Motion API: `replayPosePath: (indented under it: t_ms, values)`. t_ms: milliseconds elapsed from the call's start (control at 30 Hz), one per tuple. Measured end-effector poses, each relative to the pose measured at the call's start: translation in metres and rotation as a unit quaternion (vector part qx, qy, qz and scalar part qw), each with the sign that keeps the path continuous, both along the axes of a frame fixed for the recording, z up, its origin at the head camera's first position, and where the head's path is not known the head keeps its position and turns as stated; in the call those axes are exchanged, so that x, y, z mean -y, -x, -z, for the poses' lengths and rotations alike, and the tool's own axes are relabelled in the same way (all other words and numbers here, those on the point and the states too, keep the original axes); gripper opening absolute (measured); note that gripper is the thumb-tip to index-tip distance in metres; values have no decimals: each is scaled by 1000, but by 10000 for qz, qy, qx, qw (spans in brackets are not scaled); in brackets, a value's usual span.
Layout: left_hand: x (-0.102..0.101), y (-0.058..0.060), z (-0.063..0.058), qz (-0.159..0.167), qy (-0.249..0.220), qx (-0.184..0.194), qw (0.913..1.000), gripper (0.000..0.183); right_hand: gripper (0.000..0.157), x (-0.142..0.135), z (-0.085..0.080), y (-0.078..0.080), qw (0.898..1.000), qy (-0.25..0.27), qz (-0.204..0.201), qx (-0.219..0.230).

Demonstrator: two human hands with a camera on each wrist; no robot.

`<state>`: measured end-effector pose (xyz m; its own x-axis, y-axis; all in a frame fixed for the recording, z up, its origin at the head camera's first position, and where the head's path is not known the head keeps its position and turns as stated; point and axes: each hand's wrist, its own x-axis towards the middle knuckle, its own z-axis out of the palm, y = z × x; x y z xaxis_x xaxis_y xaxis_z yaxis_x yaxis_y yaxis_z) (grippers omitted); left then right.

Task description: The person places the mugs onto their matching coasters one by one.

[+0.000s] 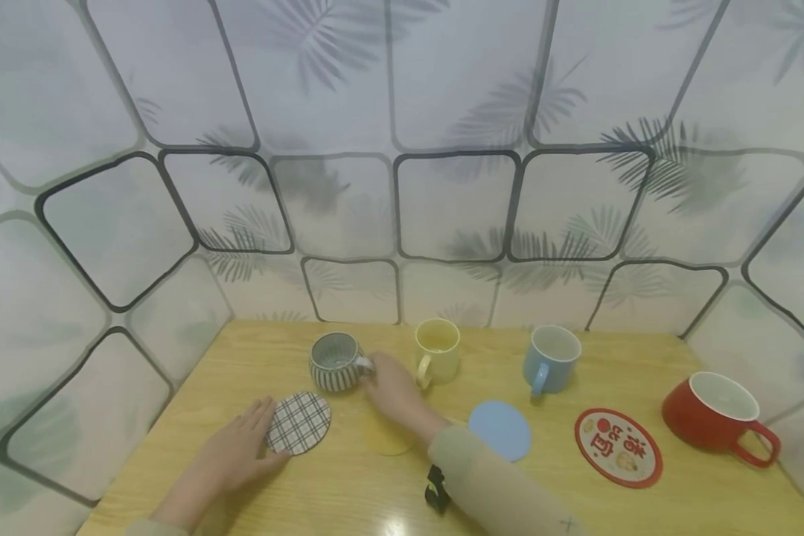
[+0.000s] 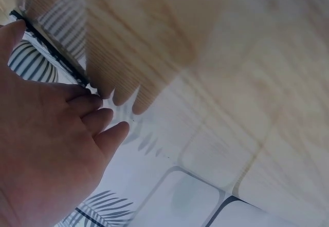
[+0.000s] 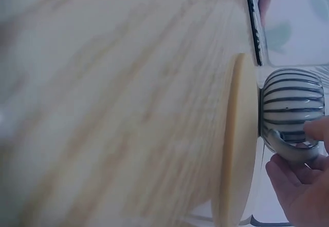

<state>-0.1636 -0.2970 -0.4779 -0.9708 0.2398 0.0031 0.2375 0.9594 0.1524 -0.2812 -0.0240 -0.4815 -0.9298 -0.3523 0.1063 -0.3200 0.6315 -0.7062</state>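
Note:
My right hand [image 1: 395,391] pinches the handle of a grey-and-white striped mug [image 1: 335,365], which stands upright on the table at the back left. In the right wrist view, thumb and fingers close round the handle of the striped mug [image 3: 290,106]. My left hand [image 1: 231,450] rests at a plaid round coaster [image 1: 299,423], its fingers extended along the left edge and its thumb at the near edge. That plaid coaster [image 2: 54,50] shows edge-on between thumb and forefinger in the left wrist view. Beneath my right wrist lies a yellow round coaster [image 1: 388,435], partly hidden.
A yellow mug [image 1: 438,350] stands just right of my right hand. Further right are a blue mug [image 1: 552,361], a blue coaster [image 1: 500,430], a red-rimmed coaster [image 1: 619,448] and a red mug [image 1: 703,413]. Patterned curtain [image 1: 455,208] borders the wooden table [image 1: 335,491].

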Motion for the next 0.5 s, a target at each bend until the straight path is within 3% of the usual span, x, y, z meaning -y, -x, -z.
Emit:
replayPosePath:
  t_ms: [500]
  values:
    - [1,1,2,3,26,31,10000,97,13,-3,-3,4,10000,94,26,10]
